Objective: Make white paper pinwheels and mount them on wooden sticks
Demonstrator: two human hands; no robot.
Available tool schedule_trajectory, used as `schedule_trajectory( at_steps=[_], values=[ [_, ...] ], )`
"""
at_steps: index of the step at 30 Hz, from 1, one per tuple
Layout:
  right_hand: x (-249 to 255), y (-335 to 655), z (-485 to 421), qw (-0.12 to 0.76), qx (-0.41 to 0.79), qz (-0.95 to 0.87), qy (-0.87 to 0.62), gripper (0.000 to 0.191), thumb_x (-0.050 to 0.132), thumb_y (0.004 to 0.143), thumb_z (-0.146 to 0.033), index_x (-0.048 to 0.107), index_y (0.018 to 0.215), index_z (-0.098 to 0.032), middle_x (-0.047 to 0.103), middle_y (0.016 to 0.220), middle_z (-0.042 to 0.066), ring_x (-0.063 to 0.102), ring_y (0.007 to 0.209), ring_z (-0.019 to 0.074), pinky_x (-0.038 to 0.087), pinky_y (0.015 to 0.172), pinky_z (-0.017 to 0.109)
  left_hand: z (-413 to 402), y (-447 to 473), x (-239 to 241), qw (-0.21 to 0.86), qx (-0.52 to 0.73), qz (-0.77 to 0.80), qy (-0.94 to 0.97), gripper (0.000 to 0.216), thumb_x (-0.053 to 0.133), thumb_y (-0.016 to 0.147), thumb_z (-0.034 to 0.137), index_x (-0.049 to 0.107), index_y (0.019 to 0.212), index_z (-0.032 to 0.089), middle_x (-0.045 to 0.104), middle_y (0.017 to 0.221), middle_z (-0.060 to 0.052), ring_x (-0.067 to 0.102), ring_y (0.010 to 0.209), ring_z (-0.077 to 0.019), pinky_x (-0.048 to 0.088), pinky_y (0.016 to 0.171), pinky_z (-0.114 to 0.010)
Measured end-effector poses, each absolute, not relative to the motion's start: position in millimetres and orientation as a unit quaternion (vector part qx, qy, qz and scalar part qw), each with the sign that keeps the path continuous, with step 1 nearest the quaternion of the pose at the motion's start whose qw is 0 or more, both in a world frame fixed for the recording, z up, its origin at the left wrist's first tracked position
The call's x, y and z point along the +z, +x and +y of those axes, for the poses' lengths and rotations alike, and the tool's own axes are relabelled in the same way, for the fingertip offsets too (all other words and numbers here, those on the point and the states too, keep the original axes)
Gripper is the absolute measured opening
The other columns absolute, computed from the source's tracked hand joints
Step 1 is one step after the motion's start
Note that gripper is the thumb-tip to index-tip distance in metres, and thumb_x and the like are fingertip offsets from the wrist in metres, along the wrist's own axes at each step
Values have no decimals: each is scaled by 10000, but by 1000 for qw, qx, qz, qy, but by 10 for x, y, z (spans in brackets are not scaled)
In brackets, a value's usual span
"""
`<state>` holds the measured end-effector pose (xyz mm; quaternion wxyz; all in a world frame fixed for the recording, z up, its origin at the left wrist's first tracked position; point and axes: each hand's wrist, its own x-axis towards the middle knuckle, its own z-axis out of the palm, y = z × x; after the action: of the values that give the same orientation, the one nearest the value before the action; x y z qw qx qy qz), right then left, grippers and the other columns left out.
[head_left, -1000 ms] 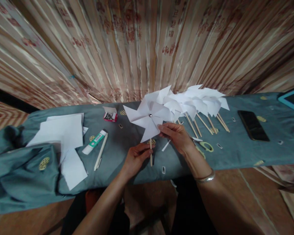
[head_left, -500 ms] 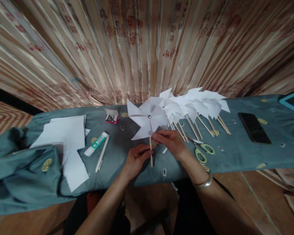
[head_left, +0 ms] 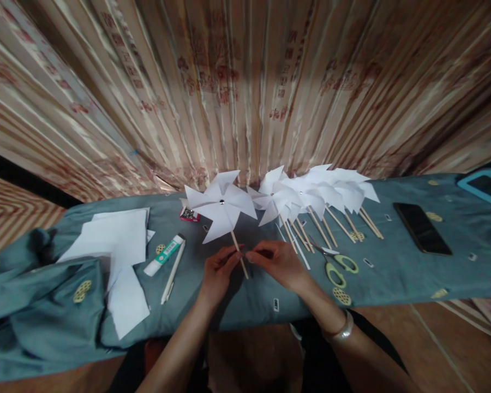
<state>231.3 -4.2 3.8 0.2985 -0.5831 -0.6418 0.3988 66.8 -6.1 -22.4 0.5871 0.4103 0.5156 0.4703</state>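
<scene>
A white paper pinwheel [head_left: 213,212] with a shiny round pin at its centre leans left on a thin wooden stick. My left hand [head_left: 217,273] pinches that stick below the blades. Close to the right side of the stick is my right hand [head_left: 276,261], thumb and fingers drawn together. Whether its fingertips touch the stick or hold anything small, I cannot make out. Beyond my right hand lies a row of finished white pinwheels [head_left: 317,191], overlapping, their sticks pointing toward me. Scissors with green handles [head_left: 337,267] lie to the right of that hand.
Left on the green cloth are white paper sheets [head_left: 126,237], a glue stick [head_left: 163,255] and a white pen [head_left: 173,273]. A small red box [head_left: 189,214] sits partly behind the pinwheel. A black phone [head_left: 422,228] and a blue-framed device [head_left: 485,187] lie right; a curtain [head_left: 245,109] hangs behind.
The pinwheel has tilted left and now partly covers the red box. My right hand has come down from the base of the blades to the lower stick, while my left hand keeps its grip.
</scene>
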Motion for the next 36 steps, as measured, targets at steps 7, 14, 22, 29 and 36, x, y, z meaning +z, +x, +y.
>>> schedule_trajectory(
  at_steps=[7,14,22,29,36],
  values=[
    [41,2229,-111,219,399,-689,-564,165,660,809,-319,729,718,-200,667,627,-32,556,576,106,319,552,239,-47,669,-232,591,469,513,408,300,737,681,337,767,920,159,703,798,-52,603,719,-145,477,695,-266],
    [2,2265,-136,228,412,-671,-573,151,623,829,-284,733,762,-207,701,683,-22,604,632,129,357,591,247,-41,765,-260,593,471,498,423,292,739,691,346,766,922,169,711,849,-57,627,799,-165,477,771,-290],
    [41,2618,-75,133,299,-690,-646,230,580,866,-334,747,801,-189,741,747,35,655,690,175,379,625,273,-155,863,-361,613,444,495,427,344,749,674,337,741,966,156,715,880,-71,634,778,-163,493,762,-300],
    [-24,2777,-59,52,211,-698,-683,236,578,868,-361,763,811,-226,759,802,46,681,756,203,391,641,282,-215,876,-413,576,432,491,490,262,696,728,316,749,939,171,705,835,-52,622,744,-155,488,725,-279],
    [-35,2773,4,16,167,-701,-693,268,554,881,-377,772,859,-222,764,855,79,690,799,228,405,634,291,-218,886,-439,569,425,491,504,265,680,740,316,745,963,188,722,899,-60,634,769,-164,497,745,-290]
  ],
)
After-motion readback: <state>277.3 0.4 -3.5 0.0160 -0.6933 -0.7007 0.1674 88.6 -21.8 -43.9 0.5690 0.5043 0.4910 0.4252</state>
